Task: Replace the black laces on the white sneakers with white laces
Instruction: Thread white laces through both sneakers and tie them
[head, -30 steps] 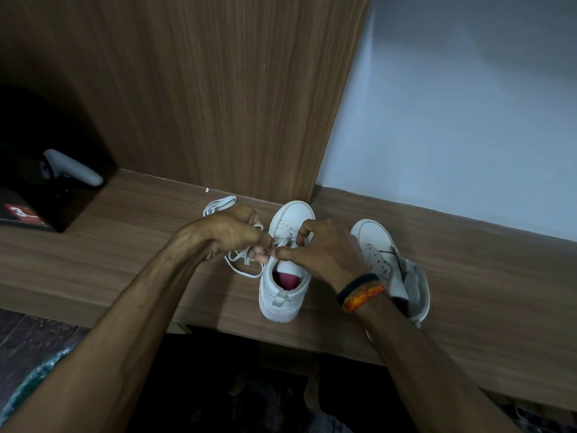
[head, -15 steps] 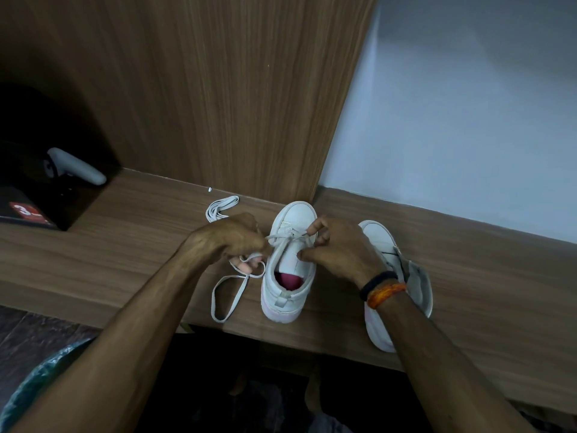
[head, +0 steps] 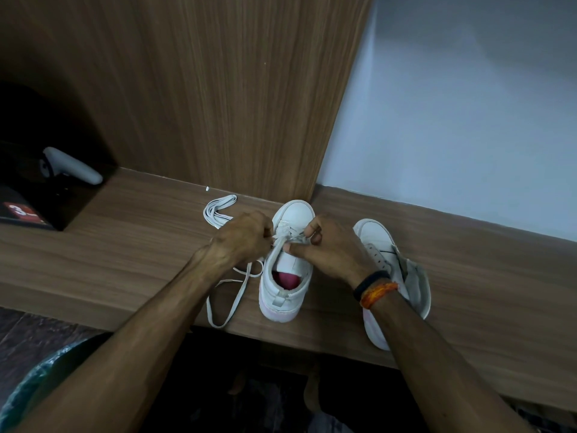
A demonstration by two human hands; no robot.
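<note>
A white sneaker [head: 287, 285] with a pink insole stands upright on the wooden bench [head: 125, 260], toe towards the wall. A white lace [head: 234, 295] runs through its front eyelets and trails in a loop down the left side. My left hand [head: 242, 237] pinches the lace at the sneaker's left edge. My right hand [head: 327, 245] pinches the lace at the right edge, over the tongue. The second white sneaker [head: 393, 267] lies tilted on its side to the right, partly behind my right wrist. No black lace shows.
A folded bundle of white lace [head: 218, 209] lies on the bench behind my left hand. A dark box [head: 37, 201] with a grey controller [head: 71, 167] on it sits far left. A wooden panel [head: 218, 89] and a pale wall [head: 468, 104] close the back.
Both hands have moved apart from the middle of the sneaker to its two sides, drawing the lace across the eyelets. The loose lace loop now hangs longer at the left.
</note>
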